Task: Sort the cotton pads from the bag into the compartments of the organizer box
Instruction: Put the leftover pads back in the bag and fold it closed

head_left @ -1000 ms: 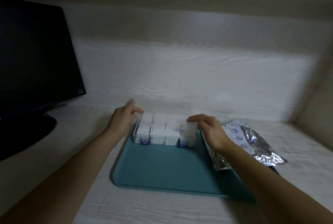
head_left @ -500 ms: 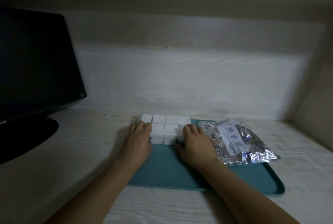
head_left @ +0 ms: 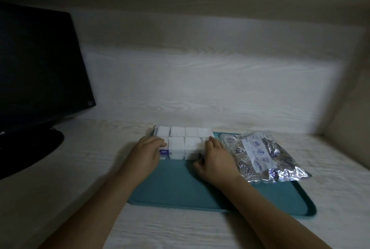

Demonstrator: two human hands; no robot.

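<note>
The clear organizer box (head_left: 183,137) sits at the far left of the teal tray (head_left: 200,194), its compartments filled with white cotton pads (head_left: 177,131). My left hand (head_left: 147,151) presses on the box's left front corner, fingers laid over the top beside a purple latch (head_left: 164,151). My right hand (head_left: 215,160) grips the right front corner, fingers on top and thumb against the front. The silver foil bag (head_left: 262,155) lies crumpled on the tray to the right of the box.
A black monitor (head_left: 38,64) on a round stand (head_left: 30,148) fills the left side of the pale wooden desk (head_left: 80,168). A wall panel rises right behind the box. A side wall closes off the far right.
Both hands came down from the box's ends onto its front corners and drew slightly toward me; the purple latch on the left now shows. My view shifted left.
</note>
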